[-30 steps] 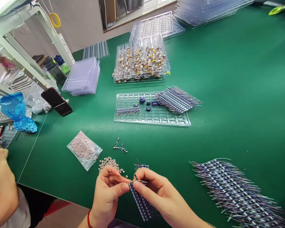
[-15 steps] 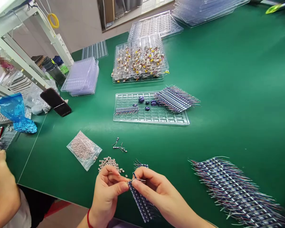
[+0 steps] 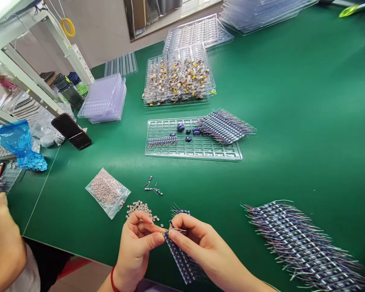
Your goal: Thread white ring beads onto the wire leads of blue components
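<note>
My left hand (image 3: pixel 138 247) and my right hand (image 3: pixel 194 243) meet at the table's near edge, fingertips pinched together on the top of a strip of small blue wired components (image 3: pixel 182 261). The strip hangs down and away under my right hand. Thin wire leads stick out between the pinching fingers. Just beyond my left hand lies a small heap of pale beads (image 3: pixel 140 209), and beside it a clear bag of the same beads (image 3: pixel 108 191). A short piece of component strip (image 3: pixel 179 211) lies behind my right fingers.
A large pile of wired strips (image 3: pixel 304 247) lies at the right. A clear compartment tray (image 3: pixel 191 151) holds blue parts and strips; behind it a filled tray (image 3: pixel 179 77). Stacked empty trays (image 3: pixel 105 99), a phone (image 3: pixel 71 130), and another person's arm (image 3: pixel 1 243) are at the left.
None beyond small finger shifts: both hands stay pinched on the strip at the same spot. The view has drifted slightly.
</note>
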Tool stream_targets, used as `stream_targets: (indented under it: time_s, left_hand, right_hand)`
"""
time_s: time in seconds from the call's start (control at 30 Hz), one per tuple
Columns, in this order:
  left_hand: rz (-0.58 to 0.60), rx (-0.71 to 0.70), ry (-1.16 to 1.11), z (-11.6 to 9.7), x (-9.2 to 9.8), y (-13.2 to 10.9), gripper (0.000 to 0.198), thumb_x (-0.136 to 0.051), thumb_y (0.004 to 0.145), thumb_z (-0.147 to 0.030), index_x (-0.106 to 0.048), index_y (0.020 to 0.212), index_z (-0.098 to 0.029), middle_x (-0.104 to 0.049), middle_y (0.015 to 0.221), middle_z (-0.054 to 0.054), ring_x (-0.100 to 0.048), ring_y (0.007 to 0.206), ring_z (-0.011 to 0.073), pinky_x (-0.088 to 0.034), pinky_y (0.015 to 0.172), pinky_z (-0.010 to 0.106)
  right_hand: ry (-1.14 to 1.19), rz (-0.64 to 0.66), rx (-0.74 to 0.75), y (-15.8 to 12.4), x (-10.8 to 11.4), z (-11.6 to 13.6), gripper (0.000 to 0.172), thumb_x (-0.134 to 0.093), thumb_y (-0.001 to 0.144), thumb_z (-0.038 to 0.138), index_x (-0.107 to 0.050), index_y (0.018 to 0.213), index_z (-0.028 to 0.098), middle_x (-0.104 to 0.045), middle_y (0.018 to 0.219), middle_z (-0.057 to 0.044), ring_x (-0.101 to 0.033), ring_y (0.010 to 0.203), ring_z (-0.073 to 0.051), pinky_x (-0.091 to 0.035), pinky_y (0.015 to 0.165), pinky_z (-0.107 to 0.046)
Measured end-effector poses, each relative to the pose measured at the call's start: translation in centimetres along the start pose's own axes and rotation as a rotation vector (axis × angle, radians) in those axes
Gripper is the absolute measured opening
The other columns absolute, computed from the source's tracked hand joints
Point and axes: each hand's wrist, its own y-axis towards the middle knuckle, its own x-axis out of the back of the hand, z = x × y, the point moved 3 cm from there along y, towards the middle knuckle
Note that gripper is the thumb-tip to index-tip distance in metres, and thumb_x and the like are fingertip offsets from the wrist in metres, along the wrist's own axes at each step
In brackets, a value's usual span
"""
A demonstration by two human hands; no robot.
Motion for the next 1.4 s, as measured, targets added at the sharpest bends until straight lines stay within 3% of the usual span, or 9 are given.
stream_targets:
  time_s: [0.87,1.4]
  left_hand:
    - [0.046,-0.045,0.145,-0.15,0.82,-0.18,0.041,-0.09,0.053,-0.014,-0.056,0.076,-0.017,-0.075,0.066,0.001,-0.071,0.062,0.0125,-0.053,0.06,0.015]
    - [0.11,-0.024,0.21,-0.48,0.81,0.15,0.042,-0.089,0.051,-0.01,-0.052,0.069,-0.017,-0.074,0.061,0.0,-0.068,0.055,0.011,-0.053,0.055,0.014]
  right_hand:
    - [-0.104,0.021,0.008,-0.38,0.21,0.34,0.037,-0.062,0.081,0.052,-0.053,0.07,0.018,-0.042,0.062,0.002,-0.036,0.058,-0.013,-0.032,0.052,-0.025]
    - [-0.136,0.043,0.032,-0.56,0.14,0.53,0.035,-0.066,0.078,0.049,-0.058,0.065,0.017,-0.049,0.063,-0.001,-0.043,0.059,-0.014,-0.037,0.054,-0.025]
